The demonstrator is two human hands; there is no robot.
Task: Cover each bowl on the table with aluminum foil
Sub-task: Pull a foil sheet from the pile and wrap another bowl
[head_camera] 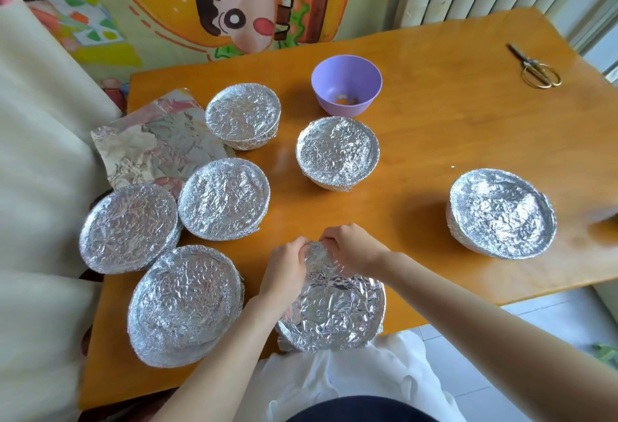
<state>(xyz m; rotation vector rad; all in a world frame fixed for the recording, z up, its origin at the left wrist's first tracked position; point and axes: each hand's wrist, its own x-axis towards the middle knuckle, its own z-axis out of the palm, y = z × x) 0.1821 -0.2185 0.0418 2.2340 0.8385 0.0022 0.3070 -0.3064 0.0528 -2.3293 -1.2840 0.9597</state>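
Observation:
A foil-wrapped bowl [334, 314] sits at the near edge of the wooden table [451, 127], tilted toward me. My left hand [286, 269] and my right hand [351, 247] both pinch the foil at its far rim, fingers curled over the edge. Several other bowls stand covered in foil: the back-left bowl [243, 114], the middle bowl [337, 152], the right bowl [501, 212], and three at the left, the centre-left bowl [224, 198], the far-left bowl [128, 226] and the near-left bowl [185, 303]. A purple bowl [346, 83] at the back is uncovered, with orange bits inside.
A loose crumpled sheet of foil [153, 144] lies at the table's left edge, partly under the covered bowls. Gold-handled scissors [535, 67] lie at the far right corner. A cream curtain hangs at the left; white cloth covers my lap below the table edge.

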